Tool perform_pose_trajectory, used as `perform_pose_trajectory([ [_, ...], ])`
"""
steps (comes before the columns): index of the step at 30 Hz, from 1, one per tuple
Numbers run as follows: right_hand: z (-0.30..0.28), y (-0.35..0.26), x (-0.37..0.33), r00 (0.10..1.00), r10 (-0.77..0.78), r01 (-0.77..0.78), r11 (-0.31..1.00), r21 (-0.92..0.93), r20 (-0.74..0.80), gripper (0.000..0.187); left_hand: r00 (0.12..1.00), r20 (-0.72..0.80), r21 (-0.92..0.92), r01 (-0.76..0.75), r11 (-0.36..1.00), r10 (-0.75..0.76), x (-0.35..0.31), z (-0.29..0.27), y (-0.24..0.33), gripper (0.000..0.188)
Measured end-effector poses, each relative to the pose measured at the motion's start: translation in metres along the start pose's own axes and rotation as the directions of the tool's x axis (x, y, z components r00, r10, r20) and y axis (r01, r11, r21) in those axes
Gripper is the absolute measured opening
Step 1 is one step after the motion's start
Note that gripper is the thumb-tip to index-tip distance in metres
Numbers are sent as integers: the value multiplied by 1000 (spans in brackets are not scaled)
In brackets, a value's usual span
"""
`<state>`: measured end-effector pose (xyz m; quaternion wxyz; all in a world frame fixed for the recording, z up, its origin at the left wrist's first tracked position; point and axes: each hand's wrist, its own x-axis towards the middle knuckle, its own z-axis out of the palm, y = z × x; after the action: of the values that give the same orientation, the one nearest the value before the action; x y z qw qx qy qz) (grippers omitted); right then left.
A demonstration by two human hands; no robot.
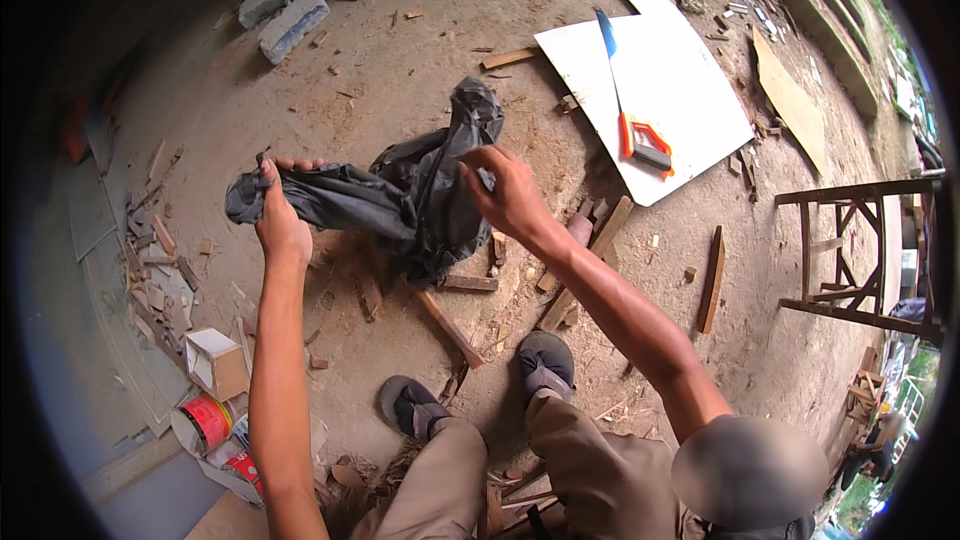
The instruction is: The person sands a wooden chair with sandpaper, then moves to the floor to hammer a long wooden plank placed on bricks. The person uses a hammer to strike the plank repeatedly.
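A crumpled black plastic bag (350, 202) stretches between my two hands above the dirt floor. My left hand (284, 212) is closed around its bunched left end, thumb on top. At the bag's wider right part, my right hand (505, 190) has its fingers curled in against the plastic. The fingertips of that hand are partly hidden. One end of the bag sticks up past the right hand, and loose folds hang down over wood scraps below.
A handsaw (640, 140) with an orange and black handle lies on a white board (690, 90). Wood offcuts (450, 325) lie near my feet. Concrete blocks (292, 25) sit at far left, a wooden frame stool (850, 250) at right, and a red can (205, 425) at lower left.
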<state>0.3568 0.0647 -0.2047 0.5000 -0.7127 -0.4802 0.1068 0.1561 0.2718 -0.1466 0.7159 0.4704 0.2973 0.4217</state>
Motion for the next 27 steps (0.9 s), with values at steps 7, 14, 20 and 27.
perform_pose_trajectory([
  [7,42,-13,13,830,-457,524,835,-169,320,39,973,-216,-149,-117,982,83,-6,-30,21,28],
  [14,28,47,-19,791,274,138,790,-597,547,15,970,-215,-156,-150,976,115,-3,-85,1,42],
  [20,35,44,-18,855,-274,449,816,-365,440,34,915,-375,571,100,815,150,-41,-121,-63,53],
  [27,61,51,-8,838,96,252,804,-538,536,55,976,-184,625,23,781,118,-69,-101,-54,46],
])
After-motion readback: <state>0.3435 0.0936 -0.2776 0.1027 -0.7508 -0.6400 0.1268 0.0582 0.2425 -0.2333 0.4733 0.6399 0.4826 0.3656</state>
